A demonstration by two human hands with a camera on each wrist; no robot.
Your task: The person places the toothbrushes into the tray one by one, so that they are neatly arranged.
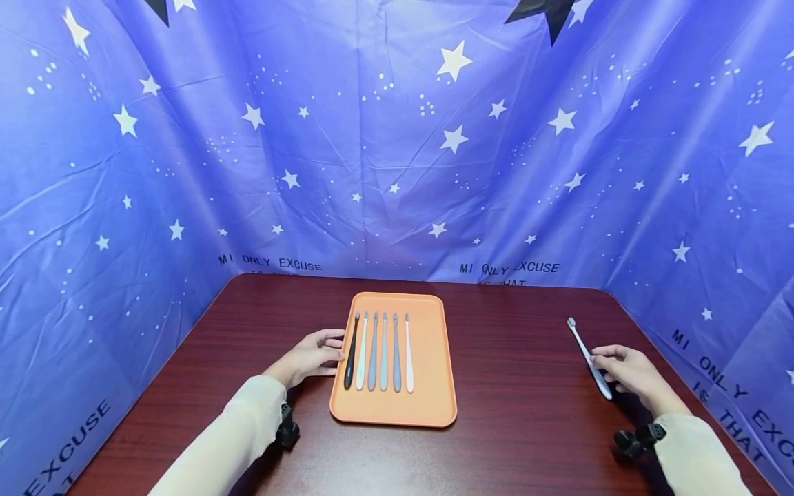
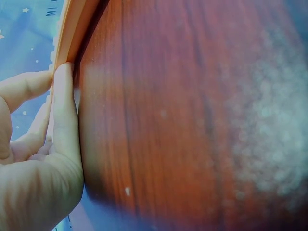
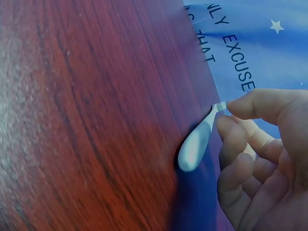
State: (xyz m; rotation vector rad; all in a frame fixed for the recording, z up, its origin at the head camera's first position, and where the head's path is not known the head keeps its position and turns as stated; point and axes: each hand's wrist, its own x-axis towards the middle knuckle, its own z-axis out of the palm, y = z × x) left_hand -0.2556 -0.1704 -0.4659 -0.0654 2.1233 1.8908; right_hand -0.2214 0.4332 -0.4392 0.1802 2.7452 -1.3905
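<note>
On the orange tray [image 1: 434, 372], several toothbrushes lie side by side, with a black toothbrush [image 1: 351, 355] at the left and a white-pink toothbrush [image 1: 409, 358] at the right. My left hand [image 1: 310, 357] touches the tray's left rim with extended fingers; the left wrist view shows fingertips against the tray edge [image 2: 79, 29]. Far to the right, a pale grey-white toothbrush [image 1: 583, 348] lies slanted on the table. My right hand [image 1: 633, 372] is right beside its handle [image 3: 195, 149], fingers loosely bent. Whether a fingertip touches the handle, I cannot tell.
The dark red wooden table [image 1: 509, 386] carries the tray near its middle. A blue curtain [image 1: 372, 138] with stars hangs behind and along both sides. A black wrist device [image 1: 287, 428] sits on the left sleeve, another wrist device [image 1: 640, 441] on the right.
</note>
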